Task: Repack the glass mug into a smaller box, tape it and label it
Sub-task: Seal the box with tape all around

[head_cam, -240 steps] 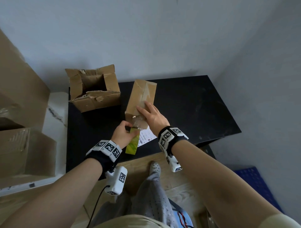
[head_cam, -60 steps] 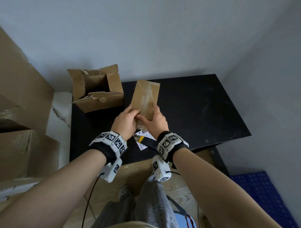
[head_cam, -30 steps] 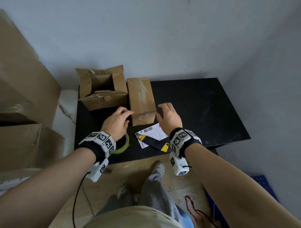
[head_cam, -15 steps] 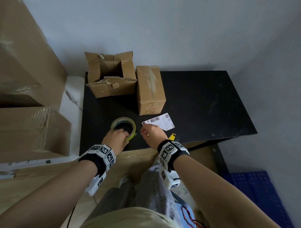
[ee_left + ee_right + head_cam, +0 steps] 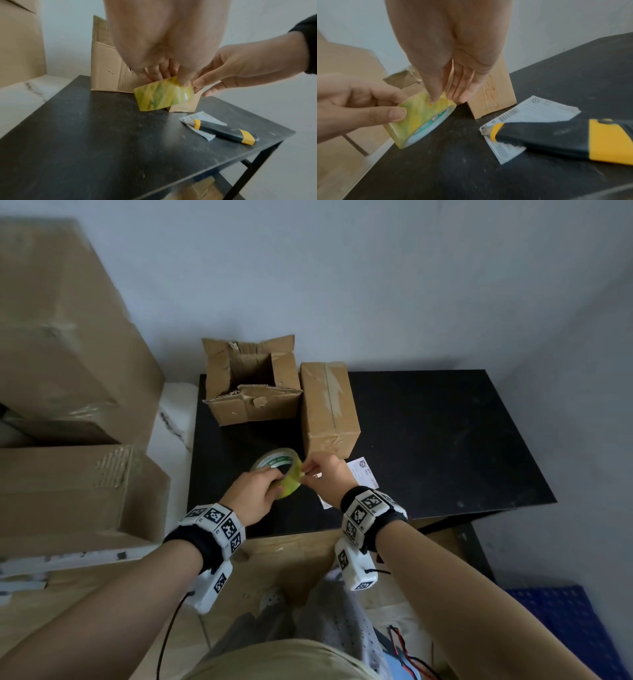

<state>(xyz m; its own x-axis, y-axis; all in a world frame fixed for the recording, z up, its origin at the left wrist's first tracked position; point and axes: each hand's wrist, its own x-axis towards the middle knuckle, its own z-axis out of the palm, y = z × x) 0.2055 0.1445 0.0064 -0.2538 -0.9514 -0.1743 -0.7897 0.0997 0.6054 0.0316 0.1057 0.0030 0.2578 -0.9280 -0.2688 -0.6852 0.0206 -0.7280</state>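
Observation:
My left hand (image 5: 270, 484) grips a yellow-green tape roll (image 5: 279, 474) lifted just above the black table (image 5: 445, 440), near its front edge. My right hand (image 5: 305, 472) meets it from the right; its thumb sits on the roll's outer face (image 5: 419, 117) and a clear strip of tape runs up between thumb and fingers. The small closed box (image 5: 329, 409) lies on its side just behind the hands, taped along its top. A white label (image 5: 363, 474) lies to the right of the hands. The glass mug is not visible.
A larger open box (image 5: 250, 385) with torn flaps stands left of the small box. A black-and-yellow utility knife (image 5: 226, 132) lies on the label (image 5: 205, 119) near the table's front right. Big cardboard boxes (image 5: 68, 371) are stacked to the left.
Half a second ago the roll lay flat on the table under my left hand. Now it is lifted and tilted, and my right hand has come over from the label to pinch its tape.

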